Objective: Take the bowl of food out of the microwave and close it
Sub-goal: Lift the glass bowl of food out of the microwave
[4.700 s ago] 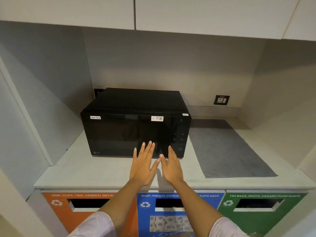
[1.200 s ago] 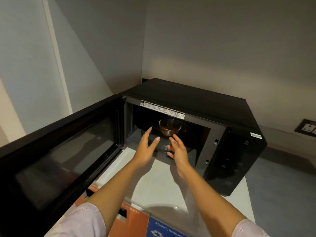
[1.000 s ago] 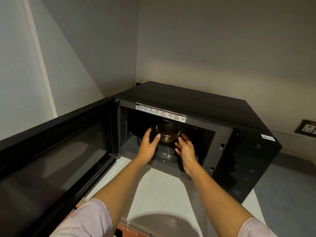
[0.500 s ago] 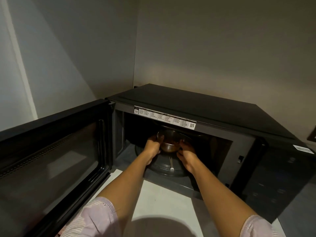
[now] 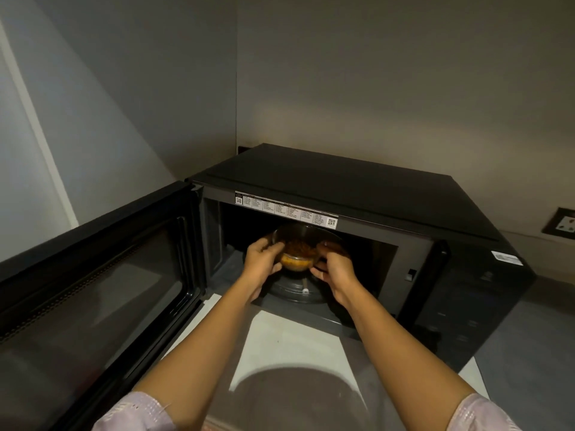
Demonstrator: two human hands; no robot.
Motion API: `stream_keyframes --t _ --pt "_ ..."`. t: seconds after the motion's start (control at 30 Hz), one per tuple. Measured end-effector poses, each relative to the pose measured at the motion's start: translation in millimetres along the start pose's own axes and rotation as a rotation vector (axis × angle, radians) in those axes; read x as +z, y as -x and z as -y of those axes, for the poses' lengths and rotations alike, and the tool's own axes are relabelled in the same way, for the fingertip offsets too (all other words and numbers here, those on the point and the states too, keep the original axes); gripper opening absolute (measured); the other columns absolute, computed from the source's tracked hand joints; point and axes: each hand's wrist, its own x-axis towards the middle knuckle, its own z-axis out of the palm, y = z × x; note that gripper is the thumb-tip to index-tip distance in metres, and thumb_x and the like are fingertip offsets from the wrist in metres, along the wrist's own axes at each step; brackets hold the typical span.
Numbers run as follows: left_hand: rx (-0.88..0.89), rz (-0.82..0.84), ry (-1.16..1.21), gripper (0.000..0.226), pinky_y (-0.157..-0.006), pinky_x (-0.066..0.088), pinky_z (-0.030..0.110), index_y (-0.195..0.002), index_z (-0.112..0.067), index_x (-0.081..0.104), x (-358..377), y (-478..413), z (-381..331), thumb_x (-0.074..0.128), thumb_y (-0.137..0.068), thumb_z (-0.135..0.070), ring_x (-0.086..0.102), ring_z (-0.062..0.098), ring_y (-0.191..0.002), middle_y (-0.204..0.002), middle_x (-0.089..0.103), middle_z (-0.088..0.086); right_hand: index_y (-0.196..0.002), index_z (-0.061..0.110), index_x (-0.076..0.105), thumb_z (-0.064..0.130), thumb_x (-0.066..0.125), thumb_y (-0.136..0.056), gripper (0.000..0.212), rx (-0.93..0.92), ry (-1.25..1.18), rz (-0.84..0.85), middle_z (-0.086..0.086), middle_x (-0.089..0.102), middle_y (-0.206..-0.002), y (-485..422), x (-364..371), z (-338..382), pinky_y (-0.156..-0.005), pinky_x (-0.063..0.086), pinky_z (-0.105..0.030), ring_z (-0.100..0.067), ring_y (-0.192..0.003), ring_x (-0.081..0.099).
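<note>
- 2 hands are on the glass bowl (image 5: 299, 255) of food: your left hand (image 5: 262, 265) cups its left side, your right hand (image 5: 335, 269) its right.
- Your fingers (image 5: 323, 248) curl around the wall and rim, so the bowl sits between both palms.
- The bowl is inside the microwave (image 5: 357, 194) cavity, above the turntable (image 5: 295, 289).
- The door (image 5: 93, 275) stands wide open at your left.
</note>
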Motion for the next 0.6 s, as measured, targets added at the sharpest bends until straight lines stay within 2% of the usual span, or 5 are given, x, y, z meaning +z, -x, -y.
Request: stream_keyframes --t 0.07,0.17,0.27,0.47,0.6 --pt "-0.006 -0.01 0.008 0.024 -0.064 0.051 0.022 -0.115 -0.02 0.062 -5.5 18.2 -2.9 0.057 -0.093 -0.012 0.065 0.011 -0.09 -0.1 0.069 0.001 -0.11 0.01 0.06 0.011 0.052 -0.094 0.019 0.011 0.028 -0.006 -0.012 0.066 -0.11 12.4 0.2 -1.0 -0.079 0.054 -0.033 -0.024 -0.102 0.064" --pt "-0.036 -0.057 -0.001 0.028 -0.057 0.052 0.018 -0.12 -0.02 0.061 -12.9 46.1 -3.9 0.057 -0.093 -0.013 0.066 0.011 -0.086 -0.101 0.07 0.002 -0.116 0.007 0.055 0.012 0.056 -0.09 0.027 0.047 0.088 -0.027 -0.018 0.064 -0.119 32.4 -0.5 -6.4 -0.071 0.057 -0.034 -0.031 -0.109 0.064" --pt "-0.062 -0.083 -0.034 0.028 -0.058 0.049 0.026 -0.12 -0.012 0.063 -18.8 75.3 -0.8 0.057 -0.092 -0.01 0.061 0.017 -0.072 -0.087 0.072 0.003 -0.104 0.014 0.053 0.011 0.056 -0.089 0.015 0.088 0.134 -0.037 -0.016 0.064 -0.113 58.8 -4.3 -13.4 -0.068 0.057 -0.034 -0.034 -0.109 0.064" --pt "-0.128 -0.099 -0.088 0.022 -0.06 0.053 0.033 -0.109 -0.011 0.065 -19.5 132.8 2.8 0.059 -0.09 -0.001 0.067 0.01 -0.061 -0.082 0.07 0.005 -0.093 0.013 0.048 0.003 0.057 -0.085 0.016 0.16 0.215 -0.019 -0.011 0.064 -0.095 113.0 -23.2 -24.2 -0.069 0.059 -0.036 -0.024 -0.081 0.067" --pt "-0.195 -0.1 -0.132 0.017 -0.051 0.052 0.03 -0.102 -0.006 0.063 -13.4 160.9 14.6 0.062 -0.086 0.002 0.062 0.018 -0.06 -0.074 0.064 0.006 -0.087 0.012 0.046 -0.007 0.055 -0.077 0.023 0.216 0.289 -0.076 -0.01 0.056 -0.084 138.9 -42.6 -29.0 -0.048 0.053 -0.025 -0.02 -0.069 0.06"
